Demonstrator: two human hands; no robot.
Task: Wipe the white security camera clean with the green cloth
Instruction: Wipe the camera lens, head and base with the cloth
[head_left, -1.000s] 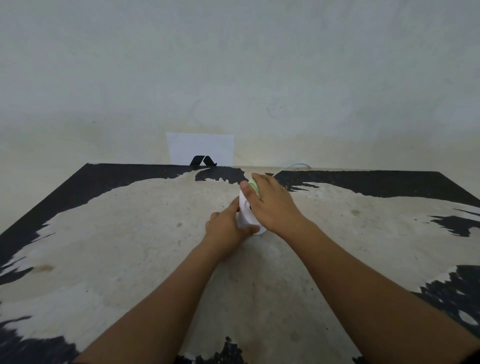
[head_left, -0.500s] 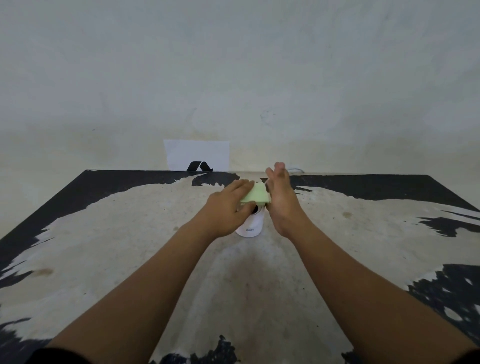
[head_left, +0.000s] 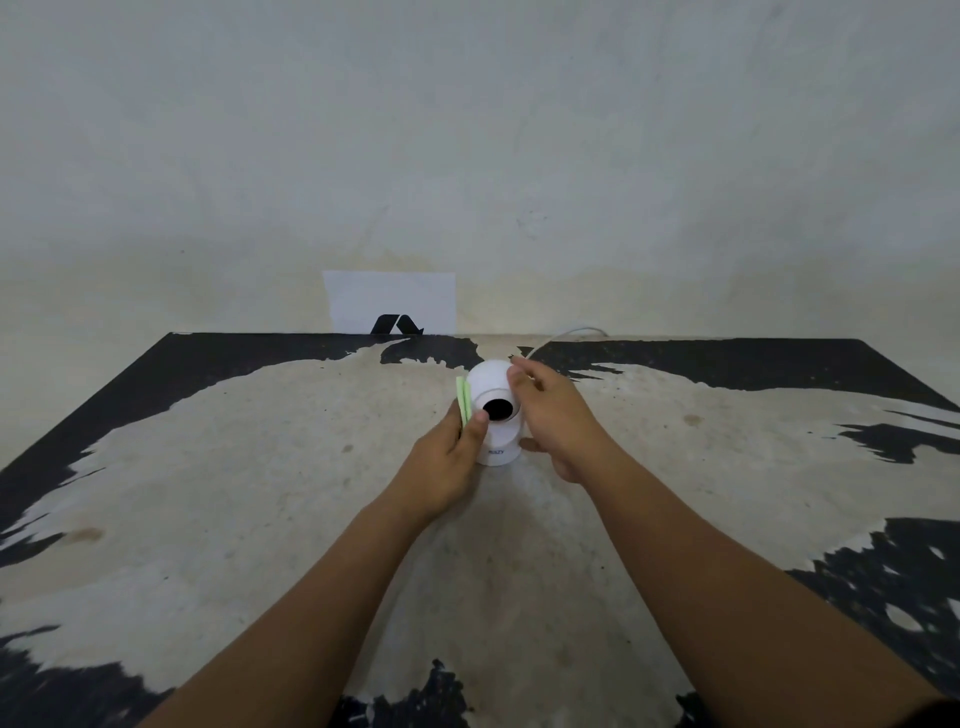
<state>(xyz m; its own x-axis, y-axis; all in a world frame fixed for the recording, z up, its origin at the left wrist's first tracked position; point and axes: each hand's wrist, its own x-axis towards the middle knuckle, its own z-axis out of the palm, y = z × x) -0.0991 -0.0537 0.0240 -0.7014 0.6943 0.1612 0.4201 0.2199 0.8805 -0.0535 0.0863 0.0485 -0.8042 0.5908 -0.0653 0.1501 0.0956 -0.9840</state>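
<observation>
Your left hand (head_left: 451, 457) was pinched shut on the folded green cloth (head_left: 463, 400), its edge standing upright just beside the left flank of the white security camera (head_left: 492, 402); the camera stood upright on the table (head_left: 260, 467), dark lens facing you; your right hand (head_left: 553, 415) cupped the round head from the right, fingers loosely curled on it, not clenched; the cloth lay nearer the left side, so I judged that side next to be wiped.
</observation>
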